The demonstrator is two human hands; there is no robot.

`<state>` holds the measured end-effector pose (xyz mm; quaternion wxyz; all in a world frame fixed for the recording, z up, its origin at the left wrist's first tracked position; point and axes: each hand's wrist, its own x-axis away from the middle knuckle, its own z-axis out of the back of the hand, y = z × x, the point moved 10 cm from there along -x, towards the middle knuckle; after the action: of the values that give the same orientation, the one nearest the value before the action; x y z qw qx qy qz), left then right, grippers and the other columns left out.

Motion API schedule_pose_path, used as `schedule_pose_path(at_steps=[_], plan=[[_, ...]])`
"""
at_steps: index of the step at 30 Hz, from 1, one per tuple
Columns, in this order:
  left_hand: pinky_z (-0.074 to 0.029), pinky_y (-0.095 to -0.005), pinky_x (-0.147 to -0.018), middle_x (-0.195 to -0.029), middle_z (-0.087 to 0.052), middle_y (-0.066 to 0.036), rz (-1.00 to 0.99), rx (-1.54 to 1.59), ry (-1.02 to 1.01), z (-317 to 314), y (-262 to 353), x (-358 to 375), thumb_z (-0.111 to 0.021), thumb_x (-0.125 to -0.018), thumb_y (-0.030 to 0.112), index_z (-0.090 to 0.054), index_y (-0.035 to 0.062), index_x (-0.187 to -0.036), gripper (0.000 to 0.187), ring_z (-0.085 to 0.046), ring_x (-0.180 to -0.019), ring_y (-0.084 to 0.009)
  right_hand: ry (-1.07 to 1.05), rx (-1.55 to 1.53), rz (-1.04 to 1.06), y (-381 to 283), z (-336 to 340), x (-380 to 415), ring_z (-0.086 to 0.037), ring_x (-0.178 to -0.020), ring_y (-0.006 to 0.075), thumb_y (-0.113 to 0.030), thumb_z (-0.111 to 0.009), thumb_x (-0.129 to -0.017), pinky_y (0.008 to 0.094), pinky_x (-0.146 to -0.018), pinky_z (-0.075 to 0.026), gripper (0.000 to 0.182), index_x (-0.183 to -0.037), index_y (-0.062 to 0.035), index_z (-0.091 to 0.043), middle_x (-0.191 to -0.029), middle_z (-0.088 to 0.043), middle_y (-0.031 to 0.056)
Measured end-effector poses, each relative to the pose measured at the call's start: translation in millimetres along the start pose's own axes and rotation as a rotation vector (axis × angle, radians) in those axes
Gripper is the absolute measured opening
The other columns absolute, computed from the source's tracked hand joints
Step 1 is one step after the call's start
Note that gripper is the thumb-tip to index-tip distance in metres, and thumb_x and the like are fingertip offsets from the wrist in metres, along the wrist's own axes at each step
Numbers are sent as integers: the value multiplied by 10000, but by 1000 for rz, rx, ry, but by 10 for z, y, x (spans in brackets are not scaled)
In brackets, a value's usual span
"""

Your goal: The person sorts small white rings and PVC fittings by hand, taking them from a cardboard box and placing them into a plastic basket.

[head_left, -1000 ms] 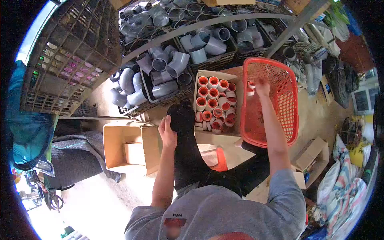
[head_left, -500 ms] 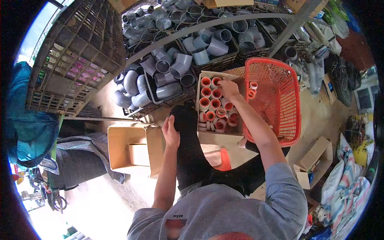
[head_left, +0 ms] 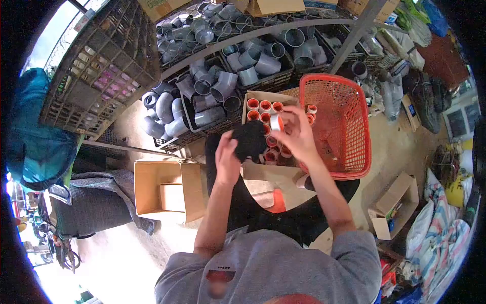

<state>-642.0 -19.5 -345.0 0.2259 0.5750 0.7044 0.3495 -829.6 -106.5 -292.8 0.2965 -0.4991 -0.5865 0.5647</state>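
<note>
My right hand (head_left: 298, 136) holds a short white tube piece with an orange-red inside (head_left: 276, 123) between thumb and fingers, above an open cardboard box (head_left: 273, 173). Rows of similar white tube pieces (head_left: 252, 104) stand in that box, their orange-red openings facing up. My left hand (head_left: 228, 158) has its fingers curled at the left side of a black bundle that looks like cloth (head_left: 249, 141), which covers part of the box. Just right of the box is a red plastic basket (head_left: 365, 126), with a few small white and orange-red pieces (head_left: 312, 109) at its left side.
Black crates (head_left: 190, 133) of grey pipe elbows (head_left: 224, 86) stand beyond the box under a metal bar. An open carton (head_left: 147, 190) lies left of my legs, another (head_left: 395, 205) at the right. A large dirty crate (head_left: 101, 71) is at upper left.
My right hand has lifted from the tube rows toward me, now with a tube piece in it. My left hand has moved up and right, and the black bundle now covers the box's left part.
</note>
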Motion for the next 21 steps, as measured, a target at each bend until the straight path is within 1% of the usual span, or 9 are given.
schedule_pose_path(at_steps=[2,3,4,7,8,11,15,17,21], plan=[[-391,-341,-1092,-1315,-595,-89,14,-149,-91,-188,-220,11,-595,-993,226,-511,2,-1372,448,-545,-1235,-185,41,46,99,-380,-90,259,-645,-1133,213,-73,-777,-879,341,-936,-532,491,-1297,-66,-521,-1219,-644,119],[-367,-335,-1107,-1319,-587,-84,70,-169,-164,-473,-197,87,-636,-982,170,-505,4,-1375,446,-535,-1240,-180,48,297,143,-501,-117,365,-643,-1138,242,-75,-787,-858,361,-961,-520,534,-1326,-64,-531,-1231,-642,131],[-375,-336,-1101,-1316,-586,-84,-3,-252,-201,-662,-90,147,-660,-966,130,-512,4,-1362,441,-538,-1235,-177,57,548,187,-612,-141,441,-641,-1143,271,-78,-797,-838,381,-987,-508,578,-1355,-63,-540,-1243,-641,143],[-394,-339,-1086,-1296,-589,-80,-34,-292,-244,-882,-78,243,-695,-938,68,-518,7,-1337,440,-546,-1222,-173,-26,686,210,-797,-177,572,-617,-1166,330,-105,-821,-792,409,-1024,-480,635,-1370,-60,-562,-1258,-633,158],[-406,-341,-1076,-1279,-592,-77,8,-245,-242,-900,-117,265,-707,-928,45,-517,10,-1326,442,-551,-1214,-172,-29,708,184,-817,-179,596,-612,-1223,294,-35,-824,-755,390,-1037,-476,645,-1354,-85,-589,-1327,-637,142],[-427,-346,-1058,-1244,-597,-73,79,-153,-250,-946,-138,342,-683,-945,45,-499,29,-1298,399,-561,-1183,-164,-51,702,211,-907,-180,674,-612,-1214,309,-45,-826,-753,396,-1029,-479,658,-1366,-80,-588,-1329,-635,147],[-439,-339,-1041,-1211,-595,-68,26,-150,-251,-839,-129,334,-680,-961,67,-476,45,-1280,379,-565,-1157,-156,-78,636,251,-1030,-154,760,-610,-1205,323,-71,-850,-723,402,-1030,-472,705,-1374,-65,-580,-1320,-635,150],[-442,-325,-1025,-1188,-589,-62,45,-47,-187,-823,-95,332,-674,-976,92,-474,57,-1253,344,-560,-1148,-146,-115,760,321,-1083,-192,787,-601,-1206,324,-84,-870,-691,417,-1031,-461,761,-1388,-49,-567,-1291,-643,147],[-499,-274,-884,-1103,-608,-31,24,-156,-100,-830,-99,298,-631,-1025,170,-503,73,-1187,228,-592,-1011,-101,-54,731,292,-991,-202,808,-605,-1168,341,-106,-899,-645,432,-1017,-459,742,-1320,-39,-599,-1245,-644,150]])
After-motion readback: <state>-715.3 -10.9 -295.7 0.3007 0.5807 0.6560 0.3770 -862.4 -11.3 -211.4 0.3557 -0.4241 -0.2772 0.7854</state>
